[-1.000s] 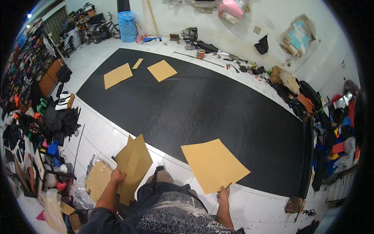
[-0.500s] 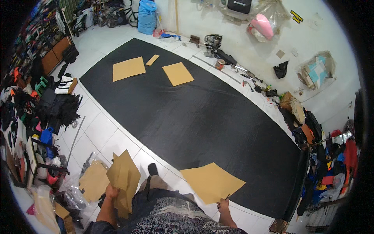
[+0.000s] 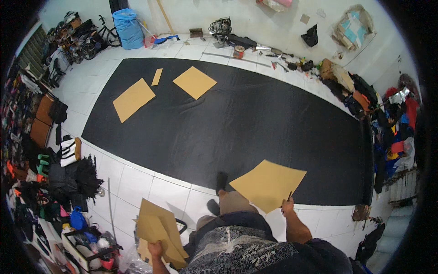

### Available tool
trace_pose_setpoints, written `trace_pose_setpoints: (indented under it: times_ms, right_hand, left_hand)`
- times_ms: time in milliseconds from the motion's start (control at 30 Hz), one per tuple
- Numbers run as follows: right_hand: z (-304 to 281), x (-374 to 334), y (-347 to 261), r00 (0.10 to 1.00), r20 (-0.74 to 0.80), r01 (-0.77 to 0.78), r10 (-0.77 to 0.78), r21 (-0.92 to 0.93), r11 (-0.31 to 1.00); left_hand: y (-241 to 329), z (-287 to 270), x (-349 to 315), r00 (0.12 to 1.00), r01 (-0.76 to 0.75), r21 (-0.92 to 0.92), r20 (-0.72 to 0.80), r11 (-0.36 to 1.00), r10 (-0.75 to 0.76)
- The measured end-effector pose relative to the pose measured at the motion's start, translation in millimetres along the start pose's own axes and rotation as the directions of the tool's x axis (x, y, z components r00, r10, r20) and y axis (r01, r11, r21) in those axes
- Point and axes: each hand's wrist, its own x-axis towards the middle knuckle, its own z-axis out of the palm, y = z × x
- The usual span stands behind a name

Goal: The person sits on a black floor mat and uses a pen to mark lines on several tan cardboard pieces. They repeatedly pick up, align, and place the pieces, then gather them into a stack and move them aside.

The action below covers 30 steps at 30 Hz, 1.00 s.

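Note:
My left hand (image 3: 156, 249) is closed on several tan cardboard sheets (image 3: 157, 217), held overlapping beside my left leg. With fingers closed, my right hand (image 3: 287, 208) grips the near edge of a large tan cardboard sheet (image 3: 269, 185). A thin dark pen-like stick (image 3: 289, 196) pokes up from the same hand. This sheet hangs partly over the near edge of a long black sheet of material (image 3: 255, 123) spread on the floor. On the black material's far left part lie a tan rectangle (image 3: 134, 99), a narrow tan strip (image 3: 157, 76) and another tan piece (image 3: 195, 82).
White floor tiles (image 3: 169, 196) border the black material. Bags and clutter (image 3: 73, 178) pile up on the left. A blue sack (image 3: 128, 29) stands at the back wall, with a tin (image 3: 238, 52) and tools along it. More heaped goods (image 3: 401, 123) line the right side.
My view has turned and I have stepped nearer the black material, one foot now at its edge. Both hands keep their cardboard; the right-hand sheet has moved along with me.

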Motion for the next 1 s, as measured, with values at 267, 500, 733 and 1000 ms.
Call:
trace_pose_setpoints:
  times_ms: [267, 500, 733, 1000]
  right_hand:
    - [129, 25, -68, 0.984, 0.173, -0.073, 0.045, 0.159, 0.984]
    - [269, 76, -178, 0.989, 0.122, 0.069, -0.078, 0.076, 0.995]
    - [371, 72, -324, 0.946, 0.213, 0.253, -0.244, -0.015, 0.967]
    - [464, 24, -382, 0.951, 0.173, 0.267, -0.256, -0.04, 0.963]
  left_hand:
    - [32, -23, 70, 0.97, 0.053, -0.295, 0.243, 0.954, 0.021]
    - [145, 44, 189, 0.915, 0.09, -0.157, 0.403, 0.983, -0.019]
    - [234, 55, 292, 0.873, 0.007, -0.128, 0.484, 0.992, 0.057]
    - [270, -1, 460, 0.848, -0.098, -0.104, 0.512, 0.99, 0.138]
